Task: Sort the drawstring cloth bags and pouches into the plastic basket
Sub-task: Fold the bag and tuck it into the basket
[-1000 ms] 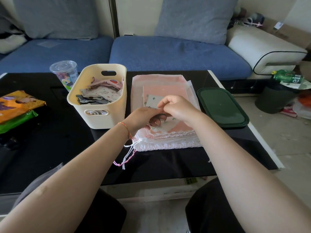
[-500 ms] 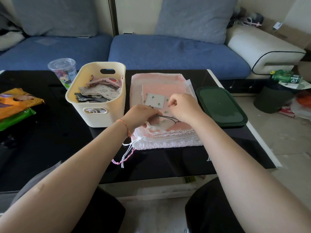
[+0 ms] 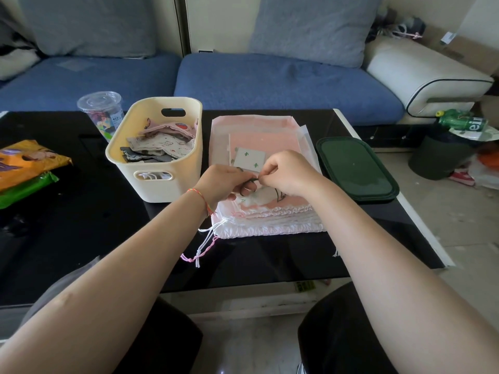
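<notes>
Head-camera view: a dark drawstring [image 3: 252,180] is pinched between both hands above a small cactus-print pouch [image 3: 249,159] that lies on top of a stack of pink and white drawstring bags [image 3: 266,209] on the black bench [image 3: 81,238]. The left hand [image 3: 225,182] is seen with fingers curled round the cord, and the right hand [image 3: 286,171] nips it at the fingertips. Half a second earlier the cord was drawn out in a loop between hands held apart; now the hands have been brought together until they nearly touch, and the cord is gathered short. From this it may be judged that the pouch's string is being tidied or tied before the pouch is moved. The cream plastic basket [image 3: 162,184], just beside the stack on its left, already holds several printed pouches. A green lid [image 3: 356,168] lies to the right of the stack, and snack packets [image 3: 27,168] at the bench's far left.
</notes>
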`<state>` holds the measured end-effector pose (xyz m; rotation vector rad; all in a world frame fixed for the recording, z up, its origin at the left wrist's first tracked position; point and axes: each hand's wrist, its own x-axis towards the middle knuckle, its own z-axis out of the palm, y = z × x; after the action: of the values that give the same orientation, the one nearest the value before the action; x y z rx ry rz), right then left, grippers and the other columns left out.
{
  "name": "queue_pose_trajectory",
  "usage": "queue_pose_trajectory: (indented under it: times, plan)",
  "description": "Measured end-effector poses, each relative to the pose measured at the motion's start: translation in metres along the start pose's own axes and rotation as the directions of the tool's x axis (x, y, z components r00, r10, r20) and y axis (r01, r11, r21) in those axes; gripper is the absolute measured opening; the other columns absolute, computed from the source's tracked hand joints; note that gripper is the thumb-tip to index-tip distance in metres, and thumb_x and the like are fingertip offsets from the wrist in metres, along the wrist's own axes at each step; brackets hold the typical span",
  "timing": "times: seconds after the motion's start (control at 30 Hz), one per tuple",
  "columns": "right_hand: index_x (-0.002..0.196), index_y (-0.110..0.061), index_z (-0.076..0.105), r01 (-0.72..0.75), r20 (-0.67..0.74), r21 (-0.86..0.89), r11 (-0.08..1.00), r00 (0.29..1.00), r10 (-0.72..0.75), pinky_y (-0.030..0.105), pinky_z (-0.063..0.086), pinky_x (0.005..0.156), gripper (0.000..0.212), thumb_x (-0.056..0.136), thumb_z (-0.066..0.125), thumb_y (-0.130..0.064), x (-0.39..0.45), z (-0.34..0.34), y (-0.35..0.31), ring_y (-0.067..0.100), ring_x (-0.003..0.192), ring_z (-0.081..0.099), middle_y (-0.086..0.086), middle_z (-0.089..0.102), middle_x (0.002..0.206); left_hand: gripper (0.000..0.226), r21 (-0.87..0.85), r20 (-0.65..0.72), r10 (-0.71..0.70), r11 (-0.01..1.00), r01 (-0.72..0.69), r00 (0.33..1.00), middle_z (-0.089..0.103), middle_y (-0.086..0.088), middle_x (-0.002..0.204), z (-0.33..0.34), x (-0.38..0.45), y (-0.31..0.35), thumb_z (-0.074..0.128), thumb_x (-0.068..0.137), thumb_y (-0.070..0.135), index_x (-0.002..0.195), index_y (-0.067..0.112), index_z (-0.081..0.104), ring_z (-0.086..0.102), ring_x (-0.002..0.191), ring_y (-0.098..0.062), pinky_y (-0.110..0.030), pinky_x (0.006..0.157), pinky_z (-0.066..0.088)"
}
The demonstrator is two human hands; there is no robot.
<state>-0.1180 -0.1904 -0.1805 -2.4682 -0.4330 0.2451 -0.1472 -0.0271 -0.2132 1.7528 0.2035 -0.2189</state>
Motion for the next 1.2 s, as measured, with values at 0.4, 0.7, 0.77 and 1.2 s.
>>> queue_pose_trajectory:
  times: [0.4, 0.7, 0.77, 1.2]
  plan:
    - [0.083, -0.024, 0.068, -0.005, 0.026, -0.008, 1.0, 1.0, 0.005, 0.037, 0.054, 0.079, 0.002, 0.082, 0.066, -0.024, 0.001, 0.006, 0.0, 0.018, 0.09, 0.062, -0.01, 0.064, 0.088, 0.022, 0.023, 0.06, -0.002, 1.0, 0.001, 0.998, 0.064, -0.005, 0.079, -0.005, -0.003, 0.004, 0.069, 0.084, 0.004, 0.105, 0.008, 0.073, 0.056, 0.067, -0.008, -0.019, 0.061, 0.038]
    - [0.108, -0.019, 0.051, -0.059, 0.074, 0.205, 0.977, 0.996, 0.044, 0.024, 0.042, 0.062, 0.026, 0.087, 0.067, -0.017, 0.008, 0.017, 0.003, 0.015, 0.09, 0.056, -0.001, 0.061, 0.104, 0.025, 0.201, -0.001, 0.19, 0.962, -0.186, 0.982, 0.068, 0.012, 0.06, -0.005, -0.001, 0.003, 0.073, 0.077, -0.006, 0.08, 0.019, 0.071, 0.063, 0.062, -0.001, -0.018, 0.074, 0.052]
    - [0.108, -0.019, 0.052, -0.066, 0.053, 0.236, 0.969, 0.997, 0.055, 0.025, 0.043, 0.059, 0.024, 0.088, 0.066, -0.016, 0.01, 0.019, 0.004, 0.016, 0.089, 0.056, -0.004, 0.059, 0.099, 0.027, 0.281, -0.072, 0.276, 0.928, -0.246, 0.959, 0.067, 0.015, 0.059, -0.001, -0.002, 0.0, 0.075, 0.075, -0.002, 0.074, 0.024, 0.07, 0.063, 0.063, 0.001, -0.016, 0.078, 0.051]
    - [0.093, -0.026, 0.059, -0.181, 0.066, 0.37, 0.911, 0.984, 0.168, 0.034, 0.053, 0.074, 0.019, 0.086, 0.062, -0.009, 0.013, 0.021, 0.014, 0.022, 0.105, 0.06, 0.006, 0.066, 0.108, 0.018, 0.457, -0.222, 0.461, 0.827, -0.326, 0.859, 0.071, 0.006, 0.08, 0.013, 0.004, -0.016, 0.071, 0.077, 0.004, 0.084, 0.02, 0.074, 0.065, 0.073, -0.011, -0.02, 0.075, 0.051]
